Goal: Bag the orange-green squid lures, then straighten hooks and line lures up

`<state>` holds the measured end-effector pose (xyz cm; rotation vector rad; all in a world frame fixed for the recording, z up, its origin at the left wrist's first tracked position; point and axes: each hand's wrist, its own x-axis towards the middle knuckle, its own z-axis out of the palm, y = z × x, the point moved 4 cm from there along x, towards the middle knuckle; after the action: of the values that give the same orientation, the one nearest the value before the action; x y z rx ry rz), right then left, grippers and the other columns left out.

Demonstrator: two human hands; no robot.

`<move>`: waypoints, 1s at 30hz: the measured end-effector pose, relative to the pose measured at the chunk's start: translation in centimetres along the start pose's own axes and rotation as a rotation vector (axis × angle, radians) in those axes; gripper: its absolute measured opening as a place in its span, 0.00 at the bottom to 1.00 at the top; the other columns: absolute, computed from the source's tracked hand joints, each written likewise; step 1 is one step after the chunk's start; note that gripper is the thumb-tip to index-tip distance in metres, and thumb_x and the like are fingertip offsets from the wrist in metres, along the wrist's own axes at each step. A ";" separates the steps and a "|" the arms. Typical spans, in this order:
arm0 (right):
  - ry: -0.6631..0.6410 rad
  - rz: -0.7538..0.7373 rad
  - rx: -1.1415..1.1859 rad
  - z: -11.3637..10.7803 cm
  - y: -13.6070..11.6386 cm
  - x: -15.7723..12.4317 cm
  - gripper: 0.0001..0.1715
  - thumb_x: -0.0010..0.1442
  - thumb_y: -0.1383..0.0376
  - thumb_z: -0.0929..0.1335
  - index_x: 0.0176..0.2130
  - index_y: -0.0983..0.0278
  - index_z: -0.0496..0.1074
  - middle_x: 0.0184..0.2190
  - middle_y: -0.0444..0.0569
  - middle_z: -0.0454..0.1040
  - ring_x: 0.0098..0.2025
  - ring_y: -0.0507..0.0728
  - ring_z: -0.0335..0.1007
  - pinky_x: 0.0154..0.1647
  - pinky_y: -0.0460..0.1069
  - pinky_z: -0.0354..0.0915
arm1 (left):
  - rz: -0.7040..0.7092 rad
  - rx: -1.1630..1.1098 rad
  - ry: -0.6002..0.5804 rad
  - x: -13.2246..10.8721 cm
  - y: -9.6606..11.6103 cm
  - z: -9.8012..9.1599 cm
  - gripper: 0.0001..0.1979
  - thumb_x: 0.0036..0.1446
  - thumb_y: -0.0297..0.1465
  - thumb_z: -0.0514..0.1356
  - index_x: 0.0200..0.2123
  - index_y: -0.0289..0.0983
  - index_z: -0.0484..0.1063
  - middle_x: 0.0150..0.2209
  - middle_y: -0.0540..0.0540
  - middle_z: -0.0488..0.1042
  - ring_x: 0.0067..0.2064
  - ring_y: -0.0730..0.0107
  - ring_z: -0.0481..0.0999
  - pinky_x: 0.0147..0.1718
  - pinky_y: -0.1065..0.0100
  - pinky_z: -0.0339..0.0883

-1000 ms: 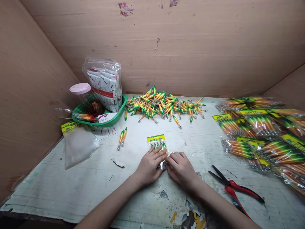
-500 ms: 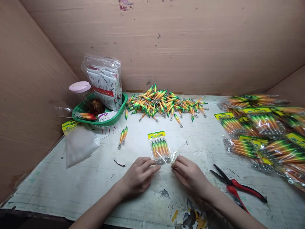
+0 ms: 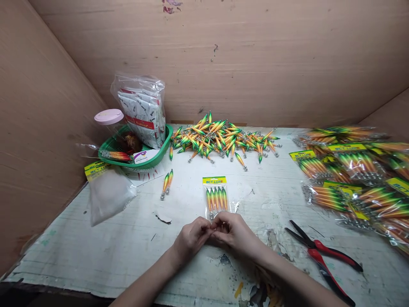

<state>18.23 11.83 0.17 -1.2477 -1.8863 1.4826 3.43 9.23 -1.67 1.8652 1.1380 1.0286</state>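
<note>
moved: left hand and right hand now meet, apart before
lure pack: on the table, right past them
grip: fingers curled, can't tell what's pinched
further out: loose lures behind, pliers right

Two hands, one basket, one pliers

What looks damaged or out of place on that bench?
The tabletop looks damaged: its surface seems peeled near the front edge, showing dark and yellow patches. Two lures also lie apart from the loose pile.
</note>
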 end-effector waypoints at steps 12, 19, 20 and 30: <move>-0.213 0.188 0.227 -0.1 1.3 1.3 0.22 0.46 0.51 0.74 0.30 0.64 0.67 0.17 0.36 0.62 0.16 0.46 0.56 0.15 0.42 0.52 | 0.179 0.018 0.124 -0.1 -0.4 0.1 0.03 0.60 0.27 0.57 0.34 0.39 0.63 0.30 0.49 0.71 0.31 0.75 0.73 0.29 0.75 0.72; -0.296 0.230 0.302 -0.2 0.3 1.4 0.27 0.53 0.43 0.66 0.29 0.64 0.65 0.20 0.39 0.68 0.11 0.44 0.57 0.10 0.41 0.49 | 0.233 0.056 0.154 0.0 0.0 -0.1 0.06 0.59 0.25 0.58 0.38 0.39 0.63 0.30 0.50 0.70 0.30 0.76 0.73 0.29 0.76 0.72; -0.301 0.234 0.299 -0.3 0.3 1.4 0.27 0.54 0.42 0.65 0.29 0.64 0.65 0.19 0.39 0.68 0.11 0.45 0.57 0.10 0.41 0.48 | 0.234 0.059 0.151 0.0 0.0 -0.1 0.06 0.59 0.25 0.58 0.38 0.39 0.63 0.30 0.50 0.70 0.31 0.76 0.73 0.29 0.76 0.72; -0.126 0.147 0.142 0.0 1.2 1.8 0.10 0.50 0.63 0.72 0.31 0.64 0.68 0.14 0.34 0.61 0.17 0.46 0.56 0.19 0.42 0.49 | 0.188 0.060 0.171 0.1 0.0 -0.3 0.08 0.57 0.22 0.57 0.38 0.39 0.64 0.31 0.50 0.71 0.31 0.75 0.74 0.29 0.76 0.73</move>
<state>17.80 13.33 -1.32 -1.2763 -1.7627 1.7766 3.19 9.41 -1.44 1.9917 1.1168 1.2934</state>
